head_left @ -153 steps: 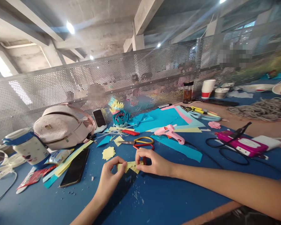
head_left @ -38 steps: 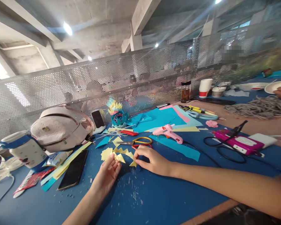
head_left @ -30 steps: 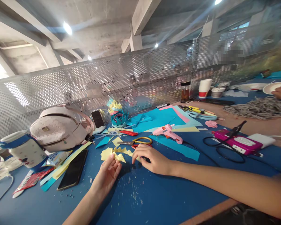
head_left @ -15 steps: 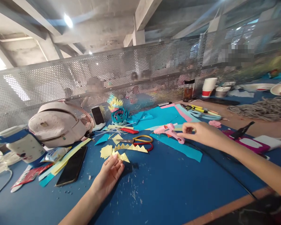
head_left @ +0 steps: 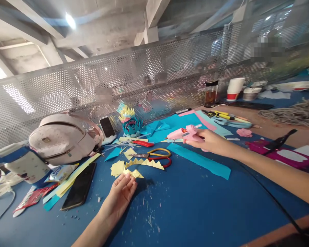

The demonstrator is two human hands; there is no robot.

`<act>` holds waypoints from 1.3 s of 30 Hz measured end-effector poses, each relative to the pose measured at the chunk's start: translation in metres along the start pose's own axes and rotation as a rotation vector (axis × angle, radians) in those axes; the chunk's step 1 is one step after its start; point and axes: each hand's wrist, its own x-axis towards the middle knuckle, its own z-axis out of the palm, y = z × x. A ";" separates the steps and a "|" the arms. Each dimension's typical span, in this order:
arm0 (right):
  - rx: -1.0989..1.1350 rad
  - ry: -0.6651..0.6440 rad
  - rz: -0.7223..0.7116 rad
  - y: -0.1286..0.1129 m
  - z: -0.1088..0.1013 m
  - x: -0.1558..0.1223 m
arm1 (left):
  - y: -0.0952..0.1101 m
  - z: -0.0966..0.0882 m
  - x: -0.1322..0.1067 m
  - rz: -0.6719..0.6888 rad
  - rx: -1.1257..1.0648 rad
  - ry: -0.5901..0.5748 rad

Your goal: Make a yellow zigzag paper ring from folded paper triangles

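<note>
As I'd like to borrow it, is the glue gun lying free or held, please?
It is held: the right hand is wrapped around the pink glue gun.

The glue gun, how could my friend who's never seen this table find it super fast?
Start at the big blue tabletop and follow the person's right forearm up to the right hand. That hand holds the glue gun. Unlike the flat pink paper beyond it, it's a chunky pink gun shape, pointing toward the picture's left.
</note>
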 end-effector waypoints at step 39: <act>0.418 -0.457 0.003 -0.058 0.065 -0.022 | -0.003 -0.001 -0.001 0.025 0.040 -0.092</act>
